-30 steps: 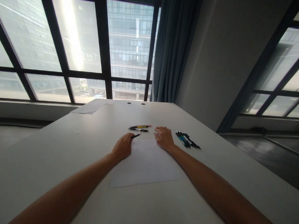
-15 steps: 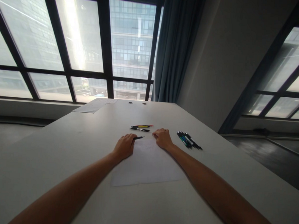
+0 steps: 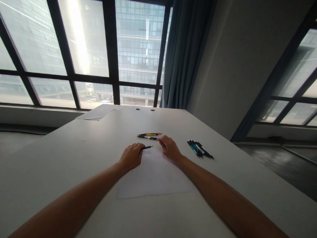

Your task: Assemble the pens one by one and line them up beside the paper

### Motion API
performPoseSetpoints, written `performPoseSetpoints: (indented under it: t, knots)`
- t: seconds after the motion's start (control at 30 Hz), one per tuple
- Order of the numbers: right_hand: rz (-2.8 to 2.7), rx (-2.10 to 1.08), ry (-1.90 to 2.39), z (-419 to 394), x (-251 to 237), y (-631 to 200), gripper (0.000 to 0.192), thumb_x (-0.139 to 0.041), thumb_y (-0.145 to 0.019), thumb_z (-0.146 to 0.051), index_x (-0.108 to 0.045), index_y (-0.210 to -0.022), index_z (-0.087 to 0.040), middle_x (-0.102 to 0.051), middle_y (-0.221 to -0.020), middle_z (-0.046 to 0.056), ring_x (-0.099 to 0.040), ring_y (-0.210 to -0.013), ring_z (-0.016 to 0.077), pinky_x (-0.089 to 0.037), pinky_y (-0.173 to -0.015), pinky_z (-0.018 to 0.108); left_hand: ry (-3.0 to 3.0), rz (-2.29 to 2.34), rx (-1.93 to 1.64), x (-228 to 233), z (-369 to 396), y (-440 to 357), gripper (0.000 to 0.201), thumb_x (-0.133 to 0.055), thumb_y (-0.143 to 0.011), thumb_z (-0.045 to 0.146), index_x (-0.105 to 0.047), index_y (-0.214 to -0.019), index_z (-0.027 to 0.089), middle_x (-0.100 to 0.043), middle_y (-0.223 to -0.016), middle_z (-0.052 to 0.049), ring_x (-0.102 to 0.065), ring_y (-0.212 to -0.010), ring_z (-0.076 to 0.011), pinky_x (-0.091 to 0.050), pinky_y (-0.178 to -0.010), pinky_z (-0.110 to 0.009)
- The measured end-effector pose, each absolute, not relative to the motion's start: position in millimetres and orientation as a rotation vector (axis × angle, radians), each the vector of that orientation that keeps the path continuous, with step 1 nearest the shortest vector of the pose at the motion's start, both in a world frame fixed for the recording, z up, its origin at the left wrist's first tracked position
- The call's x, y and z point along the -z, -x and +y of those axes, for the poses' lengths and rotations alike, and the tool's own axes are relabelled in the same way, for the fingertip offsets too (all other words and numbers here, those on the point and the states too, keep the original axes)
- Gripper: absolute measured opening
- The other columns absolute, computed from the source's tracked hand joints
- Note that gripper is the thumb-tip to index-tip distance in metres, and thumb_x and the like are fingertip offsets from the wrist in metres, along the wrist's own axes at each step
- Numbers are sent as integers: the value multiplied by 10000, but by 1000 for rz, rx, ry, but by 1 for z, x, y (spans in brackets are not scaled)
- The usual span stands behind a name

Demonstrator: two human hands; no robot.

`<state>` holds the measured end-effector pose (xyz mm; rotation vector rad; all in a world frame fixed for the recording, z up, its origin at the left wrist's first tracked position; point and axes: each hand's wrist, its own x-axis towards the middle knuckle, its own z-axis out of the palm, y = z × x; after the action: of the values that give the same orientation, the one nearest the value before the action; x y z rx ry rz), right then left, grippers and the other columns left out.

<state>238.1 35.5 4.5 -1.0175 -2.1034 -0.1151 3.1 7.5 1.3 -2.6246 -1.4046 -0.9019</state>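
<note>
My left hand [image 3: 132, 155] rests on the upper left of a white sheet of paper [image 3: 157, 179], closed round a dark pen [image 3: 147, 147] whose tip points right. Over the sheet's top right edge is my right hand [image 3: 170, 148], fingers bent and a little apart. Its fingertips are at the right end of a black pen [image 3: 146, 136] lying on the table; whether they touch it I cannot tell. Just behind that pen lies a yellow and black pen [image 3: 149, 134] with a reddish end.
Several dark, blue and green pens [image 3: 199, 149] lie side by side to the right of my right hand. More paper [image 3: 95, 112] lies at the far left edge of the white table [image 3: 68, 157]. Windows and a blue curtain [image 3: 183, 54] stand beyond.
My right hand has shifted slightly left and its fingertips have come to the black pen's right end. My left hand stays put with its pen.
</note>
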Motion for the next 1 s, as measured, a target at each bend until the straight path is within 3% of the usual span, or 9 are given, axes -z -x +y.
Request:
performPoseSetpoints:
  t: [0.17,1.0]
  knots:
    - [-2062,-56,797,22,-3,-223,169,-478,-910,-149,-584,-1030,-204,-625,-930,50,-610,-829,164,-503,-775,312,2626,-1403,902,0,8,-3,245,-469,-871,162,-589,-1081,198,-677,-1039,-83,-629,-961,-245,-504,-844,-382]
    - [-2079,-34,782,17,-1,-220,183,-540,-894,-161,-585,-1064,-214,-652,-900,49,-630,-830,175,-522,-792,342,2717,-1288,933,1,10,-3,265,-451,-882,170,-615,-1087,208,-685,-1022,-79,-633,-952,-236,-513,-858,-385]
